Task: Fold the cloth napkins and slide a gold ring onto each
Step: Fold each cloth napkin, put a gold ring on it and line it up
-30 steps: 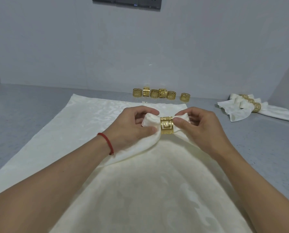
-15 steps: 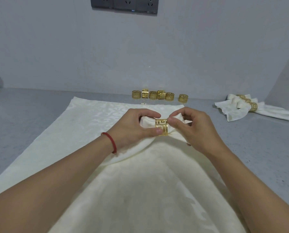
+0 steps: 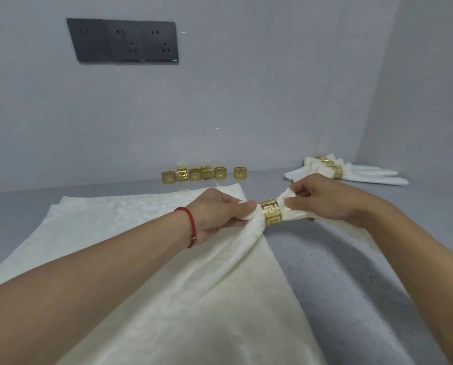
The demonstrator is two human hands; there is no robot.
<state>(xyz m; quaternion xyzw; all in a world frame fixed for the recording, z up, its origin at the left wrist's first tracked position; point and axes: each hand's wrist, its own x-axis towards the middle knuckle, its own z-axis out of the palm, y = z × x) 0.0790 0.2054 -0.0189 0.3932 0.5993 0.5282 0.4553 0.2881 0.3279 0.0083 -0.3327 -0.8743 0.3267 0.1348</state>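
A cream cloth napkin [image 3: 235,248] is gathered into a narrow neck, and a gold ring [image 3: 271,212] with a key pattern sits around that neck. My left hand [image 3: 220,209] grips the bunched cloth just left of the ring. My right hand [image 3: 322,198] pinches the napkin's end that sticks out of the ring's right side. The napkin's lower part fans out over more cream cloth [image 3: 109,233] spread flat on the grey table [image 3: 351,272]. Several loose gold rings [image 3: 204,173] stand in a row by the back wall.
Ringed, folded napkins [image 3: 336,171] lie in a pile at the back right near the corner. A dark socket panel [image 3: 125,40] is on the wall. Grey walls close the table at the back and right.
Both hands have shifted right with the napkin. My right hand has pulled the napkin's end farther through the ring, so the ring sits lower on the neck. The view has tilted up.
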